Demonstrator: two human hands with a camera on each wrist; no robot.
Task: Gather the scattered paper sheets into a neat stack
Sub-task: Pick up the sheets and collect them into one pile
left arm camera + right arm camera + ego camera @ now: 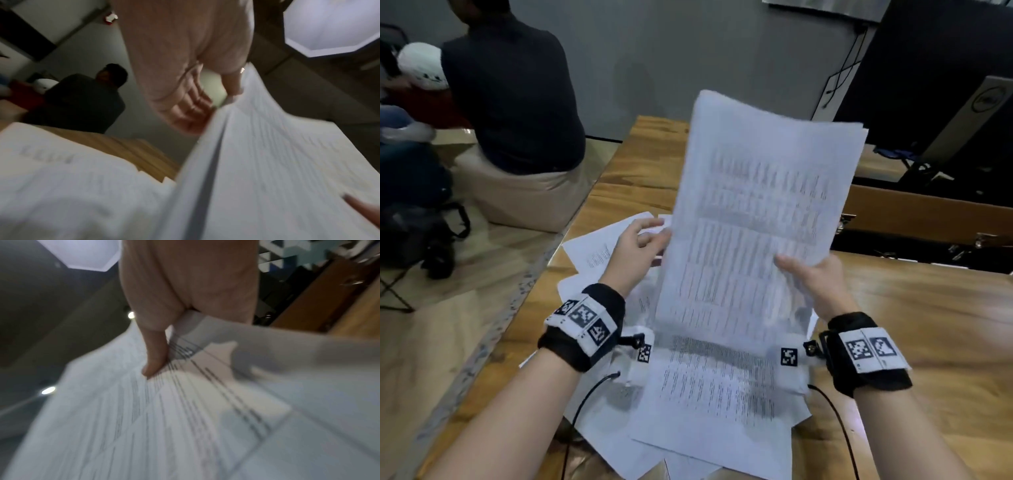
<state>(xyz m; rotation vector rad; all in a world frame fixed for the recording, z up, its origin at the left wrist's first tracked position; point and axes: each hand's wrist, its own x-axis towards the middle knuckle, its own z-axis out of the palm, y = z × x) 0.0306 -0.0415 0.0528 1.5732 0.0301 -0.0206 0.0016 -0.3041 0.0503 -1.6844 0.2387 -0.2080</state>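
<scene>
Pinching the raised sheets (756, 205) in my right hand (822, 284), my left hand (640, 243) nipping their edge, I risk uneven pages sliding from so light a grip onto the worktop (928, 325).

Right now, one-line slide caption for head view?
Left hand and right hand hold white printed paper sheets raised over loose sheets scattered on a wooden table.

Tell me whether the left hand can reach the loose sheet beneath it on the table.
Probably yes: the loose sheet lies uncovered beneath the left hand, which must first release the raised bundle that the right hand also grips.
</scene>
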